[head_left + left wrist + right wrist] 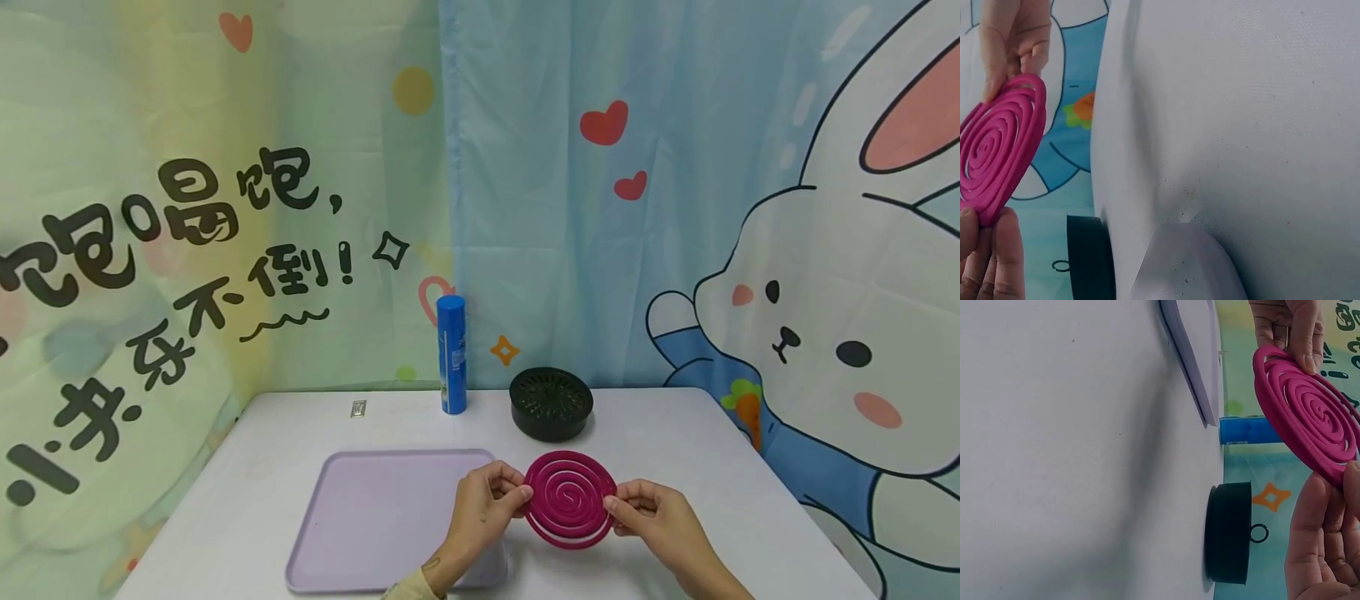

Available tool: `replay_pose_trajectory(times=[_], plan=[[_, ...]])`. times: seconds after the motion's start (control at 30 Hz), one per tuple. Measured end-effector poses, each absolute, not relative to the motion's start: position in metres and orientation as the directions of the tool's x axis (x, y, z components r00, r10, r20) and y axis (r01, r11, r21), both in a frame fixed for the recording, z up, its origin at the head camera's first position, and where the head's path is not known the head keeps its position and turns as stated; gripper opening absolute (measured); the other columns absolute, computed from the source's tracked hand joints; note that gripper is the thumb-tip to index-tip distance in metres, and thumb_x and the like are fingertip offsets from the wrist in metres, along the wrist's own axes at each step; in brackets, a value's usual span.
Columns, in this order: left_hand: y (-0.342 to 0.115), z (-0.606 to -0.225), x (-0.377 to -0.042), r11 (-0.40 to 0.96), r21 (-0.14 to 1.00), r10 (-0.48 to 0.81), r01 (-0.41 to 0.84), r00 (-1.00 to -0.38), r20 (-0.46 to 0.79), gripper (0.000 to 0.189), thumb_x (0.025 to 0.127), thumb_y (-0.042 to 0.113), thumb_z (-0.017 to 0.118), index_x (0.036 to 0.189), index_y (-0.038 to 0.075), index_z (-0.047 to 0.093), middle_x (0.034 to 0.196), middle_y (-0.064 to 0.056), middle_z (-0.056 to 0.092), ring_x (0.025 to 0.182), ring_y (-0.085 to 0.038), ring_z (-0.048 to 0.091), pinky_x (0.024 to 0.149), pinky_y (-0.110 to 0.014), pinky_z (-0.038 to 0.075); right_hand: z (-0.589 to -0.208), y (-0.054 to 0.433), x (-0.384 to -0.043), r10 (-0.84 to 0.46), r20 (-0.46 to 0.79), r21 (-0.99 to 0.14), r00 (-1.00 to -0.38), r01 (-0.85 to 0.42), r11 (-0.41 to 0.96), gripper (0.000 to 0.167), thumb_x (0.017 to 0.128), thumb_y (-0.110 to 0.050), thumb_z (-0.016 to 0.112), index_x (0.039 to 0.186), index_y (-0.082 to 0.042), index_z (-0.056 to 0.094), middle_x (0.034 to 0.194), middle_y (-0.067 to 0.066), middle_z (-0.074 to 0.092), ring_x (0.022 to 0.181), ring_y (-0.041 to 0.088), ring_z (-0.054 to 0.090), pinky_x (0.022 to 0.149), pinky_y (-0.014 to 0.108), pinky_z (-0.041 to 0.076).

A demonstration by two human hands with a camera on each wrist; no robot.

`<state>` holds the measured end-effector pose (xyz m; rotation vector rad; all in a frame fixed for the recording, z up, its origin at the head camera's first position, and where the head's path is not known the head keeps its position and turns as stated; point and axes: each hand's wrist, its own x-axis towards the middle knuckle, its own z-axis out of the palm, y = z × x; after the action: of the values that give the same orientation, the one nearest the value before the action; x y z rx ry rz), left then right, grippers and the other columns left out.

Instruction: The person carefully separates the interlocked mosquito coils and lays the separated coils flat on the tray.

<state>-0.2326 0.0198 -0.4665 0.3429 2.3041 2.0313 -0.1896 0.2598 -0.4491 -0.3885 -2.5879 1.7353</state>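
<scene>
A magenta mosquito coil [570, 498] is held up above the table, its flat spiral face toward the head camera. My left hand [483, 512] pinches its left rim between thumb and fingers. On the opposite rim, my right hand [660, 521] pinches it in the same way. The left wrist view shows the coil [997, 147] tilted, with the left hand [988, 256] below and the right above. In the right wrist view the coil [1313, 412] spans both hands, the right hand [1329, 544] being the lower one.
A lilac tray [390, 517] lies left of the coil. Behind stand a round dark tin [551, 404] with a slotted lid and a blue cylindrical can [452, 354]. A small metal piece [358, 408] lies near the white table's [225, 500] back edge, before a printed curtain.
</scene>
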Motion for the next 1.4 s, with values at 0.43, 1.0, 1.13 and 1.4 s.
replay_pose_trajectory(times=[0.43, 1.0, 1.13, 1.4], plan=[[0.0188, -0.4643, -0.2334, 0.062, 0.993, 0.198, 0.097, -0.977, 0.083, 0.009, 0.091, 0.008, 0.075, 0.093, 0.001, 0.070, 0.077, -0.008, 0.071, 0.067, -0.014, 0.071, 0.063, -0.026, 0.060, -0.4514, 0.2594, -0.1892, 0.214, -0.111, -0.920, -0.971, 0.181, 0.347, 0.033, 0.092, -0.021, 0.075, 0.110, 0.004, 0.065, 0.091, 0.009, 0.070, 0.081, 0.022, 0.071, 0.072, 0.030, 0.061], [0.0198, -0.4666, -0.2339, 0.044, 0.993, 0.162, 0.111, -0.981, 0.103, 0.009, 0.095, 0.009, 0.070, 0.095, 0.000, 0.068, 0.079, -0.007, 0.069, 0.069, -0.012, 0.070, 0.064, -0.025, 0.060, -0.4488, 0.2538, -0.1898, 0.216, -0.063, -0.920, -0.974, 0.140, 0.365, 0.029, 0.094, -0.019, 0.073, 0.109, 0.004, 0.066, 0.091, 0.009, 0.071, 0.079, 0.024, 0.070, 0.071, 0.026, 0.060], [0.0194, -0.4664, -0.2333, 0.038, 0.993, 0.176, 0.111, -0.979, 0.103, 0.008, 0.095, 0.009, 0.070, 0.096, 0.001, 0.068, 0.081, -0.008, 0.070, 0.071, -0.013, 0.070, 0.065, -0.025, 0.060, -0.4478, 0.2536, -0.1890, 0.220, -0.051, -0.917, -0.974, 0.133, 0.376, 0.026, 0.094, -0.017, 0.073, 0.109, 0.003, 0.066, 0.092, 0.011, 0.070, 0.078, 0.022, 0.069, 0.071, 0.025, 0.060], [0.0172, -0.4658, -0.2338, 0.082, 0.984, 0.181, 0.158, -0.973, 0.142, 0.008, 0.095, 0.012, 0.071, 0.094, 0.004, 0.069, 0.081, -0.006, 0.070, 0.072, -0.012, 0.069, 0.068, -0.025, 0.060, -0.4452, 0.2522, -0.1888, 0.220, -0.007, -0.907, -0.976, 0.098, 0.409, 0.027, 0.093, -0.021, 0.075, 0.107, 0.001, 0.067, 0.092, 0.011, 0.071, 0.077, 0.018, 0.069, 0.071, 0.023, 0.059]])
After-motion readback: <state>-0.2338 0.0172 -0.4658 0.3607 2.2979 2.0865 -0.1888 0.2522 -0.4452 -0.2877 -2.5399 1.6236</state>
